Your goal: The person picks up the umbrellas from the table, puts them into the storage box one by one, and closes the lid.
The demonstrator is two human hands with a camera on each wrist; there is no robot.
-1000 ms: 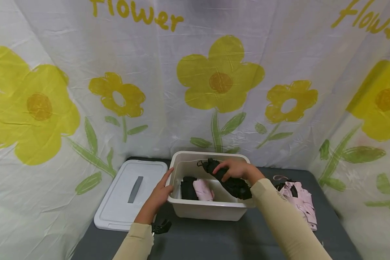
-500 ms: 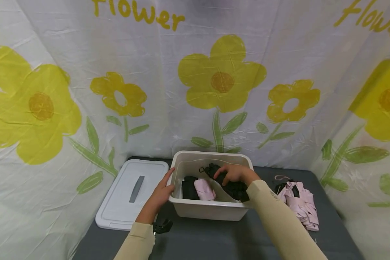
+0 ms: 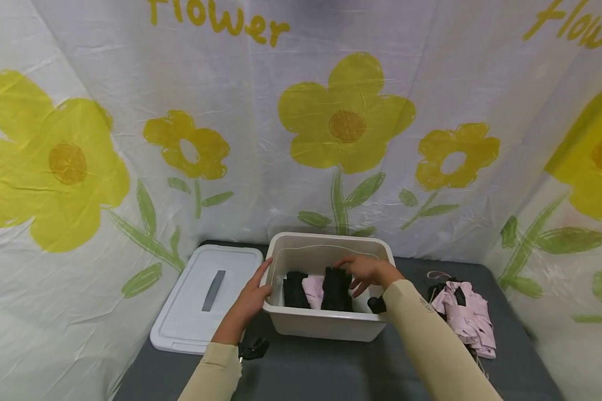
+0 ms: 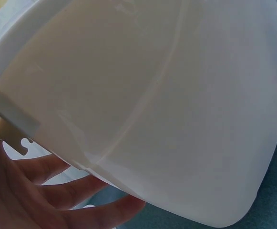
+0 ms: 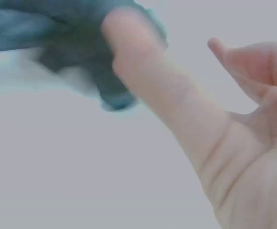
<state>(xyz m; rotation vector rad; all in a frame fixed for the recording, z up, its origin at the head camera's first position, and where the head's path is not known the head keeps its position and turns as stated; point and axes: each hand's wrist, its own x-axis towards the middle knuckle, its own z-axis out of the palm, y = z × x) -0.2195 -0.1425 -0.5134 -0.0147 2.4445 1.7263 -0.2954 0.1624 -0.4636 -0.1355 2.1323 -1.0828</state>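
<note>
My left hand (image 3: 251,295) rests at the left rim of a white plastic storage bin (image 3: 326,326). In the left wrist view its straight fingers (image 4: 76,191) lie along the bin's side. Inside the bin a black roll (image 3: 295,291), a pink roll (image 3: 313,291) and a second black fabric roll (image 3: 337,289) stand side by side. My right hand (image 3: 368,271) is in the bin just right of that second roll. The right wrist view shows its thumb (image 5: 152,71) against dark fabric (image 5: 76,28), while the other fingers are spread apart from it.
A white lid (image 3: 190,301) with a grey handle lies left of the bin. On the right is a pink folded fabric bundle (image 3: 466,317) with a cord loop and black parts. Everything sits on a dark grey surface (image 3: 306,373) before a flower-printed curtain (image 3: 261,195).
The second black roll has gone from a slant in my right hand to standing beside the pink roll. The right hand's grip on it has loosened. My left hand keeps its place at the rim.
</note>
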